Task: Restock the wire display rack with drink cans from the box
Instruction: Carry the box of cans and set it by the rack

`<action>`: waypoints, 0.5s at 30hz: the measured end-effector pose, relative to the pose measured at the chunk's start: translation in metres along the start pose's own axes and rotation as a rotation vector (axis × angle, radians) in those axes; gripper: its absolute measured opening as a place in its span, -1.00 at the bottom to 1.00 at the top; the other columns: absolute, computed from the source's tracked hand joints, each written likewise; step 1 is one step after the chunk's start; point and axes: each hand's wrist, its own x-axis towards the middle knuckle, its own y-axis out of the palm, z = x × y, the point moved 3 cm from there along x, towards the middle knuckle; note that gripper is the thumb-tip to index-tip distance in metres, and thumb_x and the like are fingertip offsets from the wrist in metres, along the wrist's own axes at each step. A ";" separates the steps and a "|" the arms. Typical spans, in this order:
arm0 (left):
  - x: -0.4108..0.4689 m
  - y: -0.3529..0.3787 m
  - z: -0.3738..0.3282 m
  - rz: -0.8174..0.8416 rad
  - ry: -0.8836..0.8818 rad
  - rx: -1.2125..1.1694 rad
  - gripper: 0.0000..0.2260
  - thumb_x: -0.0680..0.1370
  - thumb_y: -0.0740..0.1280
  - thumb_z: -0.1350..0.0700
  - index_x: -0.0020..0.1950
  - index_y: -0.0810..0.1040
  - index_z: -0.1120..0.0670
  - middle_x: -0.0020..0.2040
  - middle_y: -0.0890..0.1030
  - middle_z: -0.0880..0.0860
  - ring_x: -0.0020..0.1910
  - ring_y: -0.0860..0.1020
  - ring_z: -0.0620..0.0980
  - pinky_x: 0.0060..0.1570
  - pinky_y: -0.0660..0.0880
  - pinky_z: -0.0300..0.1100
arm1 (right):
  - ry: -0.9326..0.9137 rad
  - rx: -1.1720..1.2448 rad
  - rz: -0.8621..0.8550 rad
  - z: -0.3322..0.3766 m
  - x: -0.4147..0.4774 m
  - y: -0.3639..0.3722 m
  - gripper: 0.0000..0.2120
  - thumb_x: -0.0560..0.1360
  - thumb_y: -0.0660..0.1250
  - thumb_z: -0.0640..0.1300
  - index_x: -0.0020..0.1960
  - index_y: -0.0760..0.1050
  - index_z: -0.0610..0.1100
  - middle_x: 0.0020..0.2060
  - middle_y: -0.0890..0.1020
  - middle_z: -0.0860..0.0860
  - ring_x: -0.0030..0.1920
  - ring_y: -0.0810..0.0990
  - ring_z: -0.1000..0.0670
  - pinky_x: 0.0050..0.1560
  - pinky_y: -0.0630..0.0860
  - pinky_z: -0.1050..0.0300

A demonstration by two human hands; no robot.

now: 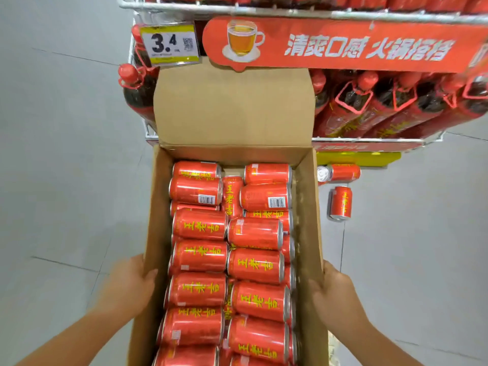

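Left hand and right hand: each grips a long side wall of the box, thumb hooked over the rim to the inside, palm against the outside; the remaining fingers are hidden behind the cardboard.

Floor: pale grey tiles around the box and the rack.

Box: open brown carton held between the two hands, its far flap standing upright against the front of the rack.

Rack: white wire shelves directly beyond the box, the upper tier filled with red goods.

Banner: red strip with white lettering and a picture of a tea cup, hung on the front of the upper shelf.

Bottles: dark, red-capped, leaning on the lower tier to either side of the flap.

Cans: red with yellow characters, lying on their sides in the box in two rough rows, at least two layers deep.

Price tag: yellow-edged, reading 3.4, left of the banner.

Two loose cans: on the floor right of the box, near the foot of the rack.
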 end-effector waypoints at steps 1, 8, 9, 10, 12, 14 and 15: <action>0.000 0.005 0.001 0.009 -0.007 -0.008 -0.95 0.58 0.40 0.20 -0.09 0.58 0.11 -0.33 0.53 -0.04 -0.35 0.47 -0.07 -0.30 0.35 -0.12 | 0.015 -0.020 0.011 -0.004 0.001 0.004 -0.85 0.57 0.27 -0.21 0.05 0.50 0.03 -0.18 0.65 0.10 -0.16 0.63 0.04 -0.09 0.58 0.05; -0.005 0.046 0.005 0.069 -0.064 -0.059 -0.94 0.59 0.39 0.19 -0.06 0.55 0.06 -0.32 0.56 -0.08 -0.32 0.49 -0.13 -0.33 0.35 -0.21 | 0.066 -0.054 0.043 -0.023 0.000 0.017 -0.79 0.55 0.25 -0.17 -0.10 0.42 0.16 -0.28 0.60 0.17 -0.11 0.62 -0.03 0.20 0.50 -0.07; -0.006 0.053 0.007 0.072 -0.072 -0.065 -0.94 0.60 0.39 0.18 -0.04 0.54 0.05 -0.31 0.54 -0.09 -0.31 0.49 -0.10 -0.30 0.37 -0.19 | 0.088 -0.057 0.051 -0.026 0.003 0.020 -0.81 0.56 0.24 -0.14 -0.10 0.41 0.17 -0.27 0.59 0.16 -0.10 0.61 -0.03 0.24 0.47 -0.06; -0.007 0.061 0.007 0.080 -0.081 -0.054 -0.95 0.60 0.38 0.16 -0.01 0.53 0.04 -0.29 0.53 -0.09 -0.27 0.49 -0.06 -0.24 0.40 -0.15 | 0.099 -0.058 0.065 -0.029 0.008 0.022 -0.86 0.57 0.24 -0.12 -0.05 0.42 0.13 -0.25 0.58 0.16 -0.10 0.60 -0.01 0.28 0.45 -0.03; -0.005 0.075 0.010 0.100 -0.100 -0.018 -0.95 0.61 0.37 0.13 0.06 0.54 0.04 -0.23 0.54 -0.06 -0.19 0.50 -0.02 -0.11 0.46 -0.11 | 0.121 -0.075 0.100 -0.045 0.018 0.029 -0.89 0.62 0.20 -0.11 0.10 0.41 0.08 -0.26 0.52 0.18 -0.18 0.53 0.12 0.32 0.42 0.09; -0.002 0.088 0.011 0.096 -0.099 -0.013 -0.93 0.62 0.36 0.12 0.10 0.54 0.03 -0.16 0.57 -0.04 -0.15 0.49 -0.04 -0.08 0.45 -0.13 | 0.091 -0.134 0.142 -0.057 0.027 0.038 -0.80 0.67 0.15 -0.11 0.27 0.39 0.06 -0.27 0.41 0.21 -0.28 0.41 0.26 0.19 0.41 0.35; 0.001 0.092 0.010 0.092 -0.093 -0.003 -0.90 0.62 0.35 0.11 0.13 0.55 0.04 -0.13 0.58 -0.03 -0.15 0.48 -0.04 -0.10 0.42 -0.14 | 0.074 -0.159 0.144 -0.061 0.032 0.042 -0.76 0.67 0.15 -0.11 0.32 0.36 0.07 -0.27 0.38 0.22 -0.30 0.35 0.29 0.13 0.40 0.39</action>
